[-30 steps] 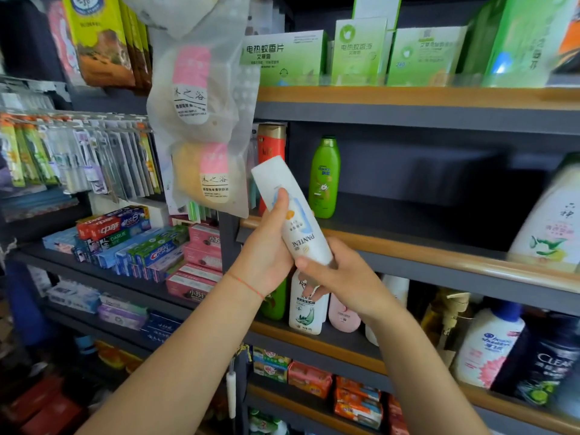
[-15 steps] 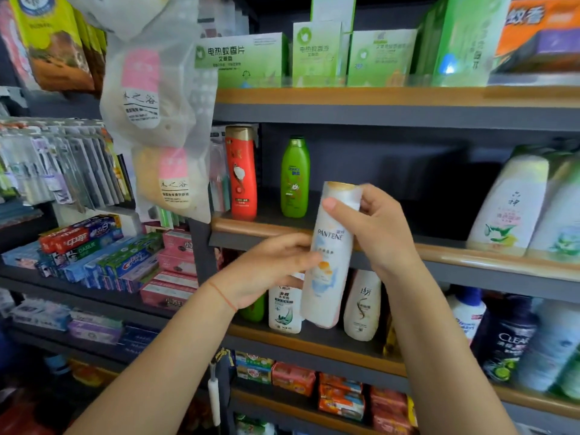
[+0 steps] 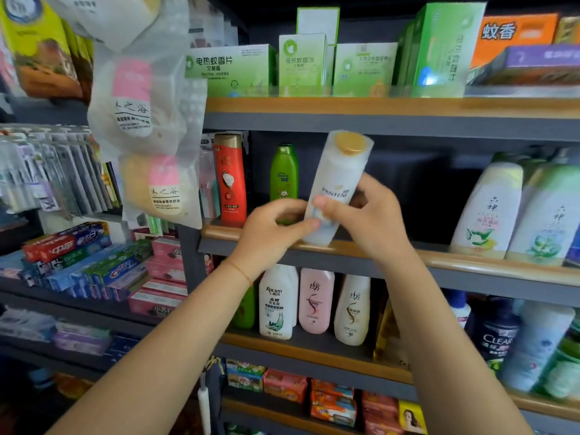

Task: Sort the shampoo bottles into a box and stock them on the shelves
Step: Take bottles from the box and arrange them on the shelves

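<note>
Both hands hold the white Pantene bottle (image 3: pixel 337 186) at the front edge of the middle shelf (image 3: pixel 470 262). The left hand (image 3: pixel 270 233) pinches its lower part; the right hand (image 3: pixel 368 221) wraps its body. The bottle tilts, gold cap up, base at the shelf's wooden lip. A green bottle (image 3: pixel 284 172) and a red bottle (image 3: pixel 230 180) stand to its left.

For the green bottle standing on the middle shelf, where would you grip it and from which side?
Grip the green bottle around its waist below the cap, coming straight in from the shelf's open front. It stands upright and slim; the red bottle stands to its left and the Pantene bottle, held by the left hand and right hand, is in front on its right, so side approaches look awkward.
</note>
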